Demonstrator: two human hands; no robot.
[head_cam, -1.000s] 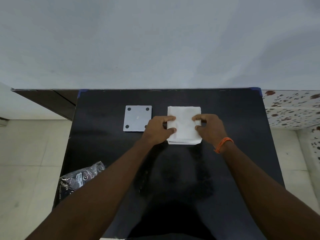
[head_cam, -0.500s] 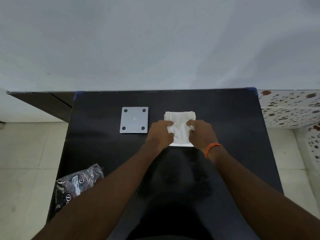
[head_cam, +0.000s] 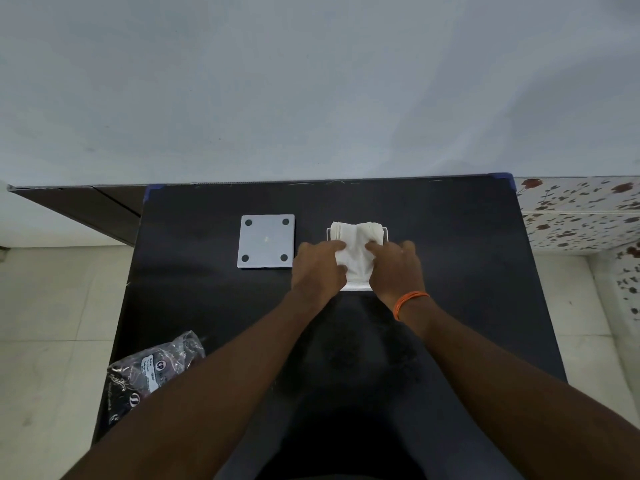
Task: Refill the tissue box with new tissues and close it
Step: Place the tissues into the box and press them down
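A stack of white tissues (head_cam: 355,252) sits in the white open tissue box (head_cam: 356,288) on the black table (head_cam: 450,271). The stack is squeezed narrower in the middle. My left hand (head_cam: 320,268) grips its left side and my right hand (head_cam: 394,268) grips its right side, fingertips pressing on top. Only thin white box edges show around the tissues. The grey square lid (head_cam: 266,241), with four dark round dots at its corners, lies flat to the left, apart from the box.
A crumpled plastic wrapper (head_cam: 152,368) lies at the table's front left edge. A pale wall rises right behind the table. Tiled floor lies on both sides, and a speckled surface (head_cam: 581,213) stands at the right.
Both hands have pushed inward on the tissue stack, bunching its middle; the box's thin white edges now show around it. The lid and wrapper have stayed put.
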